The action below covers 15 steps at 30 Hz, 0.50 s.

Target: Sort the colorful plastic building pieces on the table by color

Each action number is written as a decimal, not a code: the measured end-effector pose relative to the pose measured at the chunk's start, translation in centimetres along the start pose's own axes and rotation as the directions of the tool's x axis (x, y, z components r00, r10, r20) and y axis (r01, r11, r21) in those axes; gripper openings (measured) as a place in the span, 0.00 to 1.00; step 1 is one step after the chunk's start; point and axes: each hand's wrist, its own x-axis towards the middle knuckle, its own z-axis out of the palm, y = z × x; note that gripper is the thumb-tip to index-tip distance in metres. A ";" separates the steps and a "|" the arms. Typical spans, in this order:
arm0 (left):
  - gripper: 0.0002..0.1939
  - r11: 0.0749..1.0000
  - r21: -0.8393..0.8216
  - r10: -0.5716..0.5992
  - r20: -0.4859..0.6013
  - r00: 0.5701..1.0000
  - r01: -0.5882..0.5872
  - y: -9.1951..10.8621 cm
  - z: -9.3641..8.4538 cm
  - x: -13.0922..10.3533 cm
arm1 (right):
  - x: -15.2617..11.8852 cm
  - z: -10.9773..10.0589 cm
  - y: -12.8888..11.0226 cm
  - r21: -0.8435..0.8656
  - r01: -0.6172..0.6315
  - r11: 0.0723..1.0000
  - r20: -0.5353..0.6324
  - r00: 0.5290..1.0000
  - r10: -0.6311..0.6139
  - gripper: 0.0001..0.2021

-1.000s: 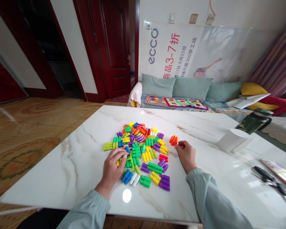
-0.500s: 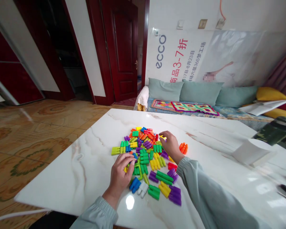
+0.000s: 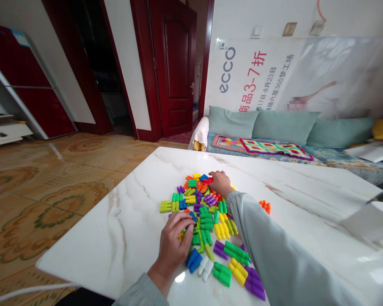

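A loose pile of finger-shaped plastic building blocks (image 3: 206,224) in many colours lies on the marble-patterned table (image 3: 92,238), between the person's hands. The step in hand looks like handling single pieces at two places in that pile.

The right hand (image 3: 221,183) reaches over its far edge, index finger extended and the others partly bent, with the fingertips at a red block (image 3: 209,179). Whether it has hold of anything there cannot be told. The left hand (image 3: 175,242) is at the pile's left side, half closed — thumb and fingers slightly parted beside a blue block (image 3: 193,216); a firm hold on it cannot be confirmed.

On the pile's near side lie another blue block (image 3: 194,260), a white block (image 3: 206,268), a green block (image 3: 222,274), a yellow block (image 3: 238,272) and a purple block (image 3: 254,284). An orange cluster (image 3: 264,207) sits apart, to the right of the pile.

Lifting the red piece from here would, as a judgement, call for a light pinch and a straight rise — its neighbours lie close enough to be nudged.
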 end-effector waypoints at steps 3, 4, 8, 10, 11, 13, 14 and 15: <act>0.08 1.000 -0.004 0.002 -0.004 1.000 -0.002 0.1 -0.1 0.0 | -0.3 -0.3 0.0 0.085 -0.017 0.996 -0.035 0.999 0.020 0.13; 0.08 1.000 -0.004 0.002 -0.008 1.000 -0.002 0.2 -0.1 0.0 | -0.5 -0.5 0.1 0.125 -0.025 0.992 -0.053 0.998 0.031 0.11; 0.09 1.000 0.000 -0.005 -0.020 1.000 0.005 0.3 -0.1 0.0 | -1.6 -1.3 0.4 0.344 -0.079 0.936 -0.134 0.982 0.132 0.10; 0.09 1.000 0.000 -0.010 -0.017 1.000 0.010 0.3 -0.1 -0.1 | -2.3 -1.7 0.4 0.482 -0.108 0.870 -0.135 0.971 0.195 0.12; 0.09 1.000 0.000 -0.012 -0.015 1.000 0.012 0.3 0.0 -0.1 | -2.8 -1.9 0.4 0.552 -0.119 0.825 -0.118 0.969 0.219 0.14; 0.09 1.000 0.002 -0.015 -0.012 1.000 0.015 0.2 0.0 -0.2 | -4.2 -2.1 0.4 0.679 -0.141 0.720 -0.054 0.969 0.240 0.15; 0.09 1.000 0.005 -0.013 -0.010 1.000 0.013 0.2 0.0 -0.2 | -5.1 -2.2 0.4 0.731 -0.155 0.664 -0.014 0.970 0.241 0.15; 0.09 1.000 0.008 -0.008 -0.011 1.000 0.008 0.2 0.0 -0.2 | -6.1 -2.3 0.4 0.773 -0.172 0.610 0.027 0.970 0.240 0.15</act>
